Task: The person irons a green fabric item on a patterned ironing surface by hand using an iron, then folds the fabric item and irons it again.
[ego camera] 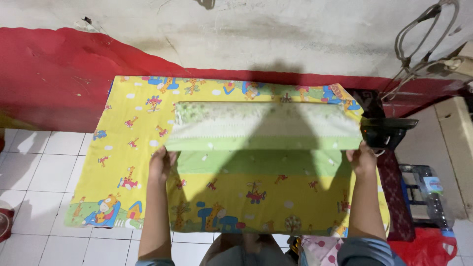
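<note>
Left hand [161, 165] was clamped on the folded green cloth [263, 129] at its 8 o'clock corner; right hand [362, 161] gripped the 4 o'clock corner. Cloth lay centred on the yellow cartoon-print mat [123, 148]. Black iron [387, 132] stood at 3 o'clock.

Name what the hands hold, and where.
Both hold the folded pale green cloth: left hand and right hand each at a near-edge end.

1. A modest home, at floor level: white floor tiles [44, 148] and a stained plaster wall [276, 29] with a red painted band [54, 74].
2. A children's cartoon sheet [123, 143] spread out, an iron [387, 132], and a plastic bottle [431, 189] suggest household laundry.
</note>
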